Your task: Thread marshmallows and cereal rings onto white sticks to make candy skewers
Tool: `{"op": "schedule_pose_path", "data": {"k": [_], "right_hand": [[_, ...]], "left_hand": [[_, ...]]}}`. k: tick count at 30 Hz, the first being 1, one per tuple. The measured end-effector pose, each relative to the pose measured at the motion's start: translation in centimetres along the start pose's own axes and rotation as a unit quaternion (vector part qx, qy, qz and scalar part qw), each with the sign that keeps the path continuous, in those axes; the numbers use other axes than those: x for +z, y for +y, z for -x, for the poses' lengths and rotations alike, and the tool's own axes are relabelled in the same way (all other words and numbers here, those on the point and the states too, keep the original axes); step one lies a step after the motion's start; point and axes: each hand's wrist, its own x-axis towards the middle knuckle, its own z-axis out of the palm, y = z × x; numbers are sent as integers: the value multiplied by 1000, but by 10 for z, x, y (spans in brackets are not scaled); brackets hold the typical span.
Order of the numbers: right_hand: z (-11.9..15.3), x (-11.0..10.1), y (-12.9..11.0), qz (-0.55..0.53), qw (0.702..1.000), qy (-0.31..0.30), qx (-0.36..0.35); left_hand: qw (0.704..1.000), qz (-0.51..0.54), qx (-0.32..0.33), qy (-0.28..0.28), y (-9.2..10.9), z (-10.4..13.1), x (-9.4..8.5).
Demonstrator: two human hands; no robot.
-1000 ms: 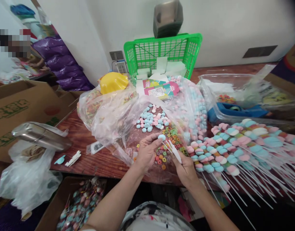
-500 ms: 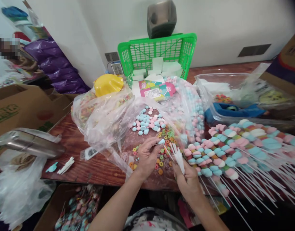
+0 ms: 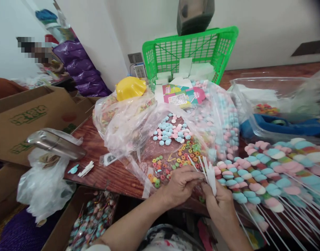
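My right hand point(image 3: 220, 200) is closed around a bundle of white sticks point(image 3: 210, 176) pointing up and away. One white stick point(image 3: 193, 163) slants apart from the bundle, beside the fingertips of my left hand point(image 3: 182, 183). The left fingers are pinched together against the right thumb; what is between them is hidden. Just beyond lie small multicoloured candy rings point(image 3: 188, 150) and a pile of pale blue and pink button-shaped sweets point(image 3: 172, 129), on clear plastic. To the right, finished-looking skewers of pink, blue and white marshmallow sweets point(image 3: 261, 170) lie stacked, white sticks toward me.
Behind stand a green basket point(image 3: 149, 57) with white boxes, a yellow bowl-like item point(image 3: 131, 88) and bagged sweets point(image 3: 222, 118). A clear tub point(image 3: 277, 82) sits right. Left are a steel flask point(image 3: 56, 144), cardboard boxes point(image 3: 37, 115) and, further off, a person.
The view has swung left, shifting everything right in the picture. My left hand has come close to my right thumb, and the blue sweet it pinched is now out of sight.
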Motion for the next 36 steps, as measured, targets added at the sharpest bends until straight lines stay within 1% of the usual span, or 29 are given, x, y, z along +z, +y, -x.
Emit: {"op": "schedule_pose_path", "data": {"k": [1, 2, 4, 5, 6, 7, 9, 10, 11, 12, 13, 14, 15, 16, 17, 18, 19, 20, 21, 22, 24, 26, 27, 28, 29, 30, 31, 33, 36], "right_hand": [[-1, 0, 2, -2, 1000, 0, 14], [-1, 0, 4, -5, 1000, 1, 29], [-1, -1, 8, -6, 999, 0, 49], [-1, -1, 10, -3, 999, 2, 51], [-1, -1, 12, 3, 999, 6, 48], [-1, 0, 13, 11, 999, 9, 41], [0, 0, 14, 27, 999, 12, 23], [1, 0, 14, 34, 999, 12, 15], [1, 0, 12, 39, 999, 8, 5], [1, 0, 11, 40, 999, 4, -3], [0, -1, 9, 39, 999, -3, -10], [0, -2, 7, 35, 999, -12, -14], [-1, -2, 4, 30, 999, -19, -19], [-2, -3, 2, 26, 999, -26, -24], [-2, -4, -1, 23, 999, -30, -29], [-3, -5, -3, 21, 999, -35, -35], [-3, -5, -4, 19, 998, -39, -40], [-3, -6, -5, 20, 998, -43, -43], [-3, -7, -6, 23, 998, -47, -44], [-2, -8, -7, 28, 997, -49, -42], [-1, -11, -7, 43, 997, -52, -39], [0, -14, -6, 62, 996, -53, -37], [0, -15, -6, 70, 996, -51, -36], [1, -15, -6, 75, 995, -48, -36], [2, -15, -6, 76, 996, -41, -37], [3, -14, -6, 72, 996, -33, -36], [4, -13, -7, 64, 997, -26, -35], [8, -10, -7, 38, 999, -15, -30], [14, -5, -8, -1, 1000, -3, -17]], "left_hand": [[1000, -9, -19, -16, -2, -2, -6], [998, -30, -44, -18, -6, -6, -14], [987, -115, -107, 28, -21, -19, -36], [973, -180, -137, 34, -31, -28, -48], [954, -252, -159, 16, -42, -36, -60], [934, -308, -179, -19, -53, -44, -70], [926, -327, -185, -43, -69, -56, -82], [925, -329, -182, -52, -73, -60, -84], [929, -319, -181, -48, -74, -61, -84], [938, -289, -187, -33, -71, -60, -83], [952, -230, -202, -12, -66, -58, -80], [964, -142, -226, 9, -58, -55, -76], [966, -32, -254, 30, -49, -51, -72], [956, 82, -279, 39, -39, -46, -67], [938, 175, -296, 39, -29, -42, -62], [922, 238, -302, 36, -20, -38, -57], [911, 279, -303, 34, -11, -35, -52], [905, 301, -298, 38, -4, -32, -48], [906, 306, -290, 43, 1, -30, -43], [914, 293, -277, 49, 5, -29, -40], [946, 223, -227, 57, 9, -28, -35], [981, 122, -139, 53, 7, -25, -31], [992, 73, -87, 49, 5, -24, -29], [998, 32, -40, 49, 3, -21, -27], [998, -1, -5, 55, 1, -18, -23], [997, -25, 13, 67, 0, -15, -20], [995, -39, 18, 86, 0, -12, -16], [991, -36, 4, 127, 3, -7, -7], [987, 10, -28, 155, 11, -2, 2]]}}
